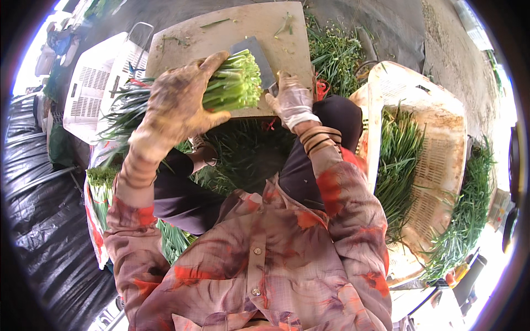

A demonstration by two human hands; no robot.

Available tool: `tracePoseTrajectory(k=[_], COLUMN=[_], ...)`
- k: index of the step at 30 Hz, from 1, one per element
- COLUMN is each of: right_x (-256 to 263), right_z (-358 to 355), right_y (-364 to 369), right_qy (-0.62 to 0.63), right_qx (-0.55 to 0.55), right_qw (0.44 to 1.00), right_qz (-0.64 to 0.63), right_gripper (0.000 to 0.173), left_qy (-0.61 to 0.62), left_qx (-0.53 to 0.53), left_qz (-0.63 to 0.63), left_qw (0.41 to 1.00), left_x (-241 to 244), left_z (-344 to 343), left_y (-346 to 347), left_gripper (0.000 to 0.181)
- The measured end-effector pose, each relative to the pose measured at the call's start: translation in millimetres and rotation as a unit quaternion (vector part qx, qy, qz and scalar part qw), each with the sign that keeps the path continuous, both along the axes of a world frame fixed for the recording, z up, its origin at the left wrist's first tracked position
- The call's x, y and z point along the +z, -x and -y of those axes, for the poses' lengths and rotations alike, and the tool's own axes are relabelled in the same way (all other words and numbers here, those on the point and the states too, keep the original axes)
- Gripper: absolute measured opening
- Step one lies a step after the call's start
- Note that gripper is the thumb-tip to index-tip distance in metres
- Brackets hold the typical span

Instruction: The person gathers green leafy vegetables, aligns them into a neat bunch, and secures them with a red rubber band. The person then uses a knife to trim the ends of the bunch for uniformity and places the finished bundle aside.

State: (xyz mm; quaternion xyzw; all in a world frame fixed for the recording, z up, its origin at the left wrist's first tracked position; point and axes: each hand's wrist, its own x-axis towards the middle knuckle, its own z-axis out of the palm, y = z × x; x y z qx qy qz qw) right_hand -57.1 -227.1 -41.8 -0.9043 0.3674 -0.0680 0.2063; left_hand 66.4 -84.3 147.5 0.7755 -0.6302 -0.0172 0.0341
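My left hand [180,97], in a stained work glove, grips a thick bundle of long green stalks [238,85], perhaps garlic chives. Its pale cut ends face right, over a low board [186,33]; the dark leaves hang left past my wrist, with a red tie partly seen. A wide-bladed cleaver [254,58] lies on the board behind the bundle's ends. At its handle end, my right hand [292,97], in a whitish glove, is closed around the handle, which is mostly hidden by the fingers.
A white plastic crate [89,91] stands at the left. To the right, a stained crate [443,165] holds loose green stalks [397,165]. Trimmings [335,58] are heaped beside the board. Tied bundles [99,194] stand at lower left, near black sheeting [54,231].
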Motion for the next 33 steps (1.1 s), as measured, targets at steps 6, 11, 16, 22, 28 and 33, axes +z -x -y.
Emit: tracePoseTrajectory(k=[6,11,16,22,28,33], right_x=[17.3,21.6,24.3,25.7,40.4,37.6], right_z=[25.3,7.2,-22.9,-27.1,-47.1,-64.2], right_y=[-5.6,33.8,60.1,59.7,49.7,45.2], right_qy=[-0.357,-0.201,-0.257,-0.221,-0.053,-0.010], right_qx=[-0.052,-0.095,-0.157,-0.132,-0.056,-0.036], right_qw=[0.931,0.957,0.899,0.902,0.940,0.969], right_qz=[0.057,0.184,0.318,0.347,0.331,0.243], right_gripper=[0.038,0.035,0.023,0.018,0.018,0.017], left_qy=[-0.086,-0.138,-0.143,-0.216,-0.225,-0.180], left_qx=[0.047,0.085,0.071,0.080,0.058,0.086], left_qz=[-0.051,-0.056,-0.002,0.006,-0.034,-0.103], left_qw=[0.994,0.985,0.987,0.973,0.972,0.974], left_x=[-87.5,-115.4,-111.5,-117.7,-133.7,-163.5], left_z=[23.3,50.1,62.4,79.1,88.5,76.2], left_y=[-46.2,-51.0,-30.1,-27.8,-44.8,-57.3], left_gripper=[0.085,0.092,0.109,0.104,0.096,0.051])
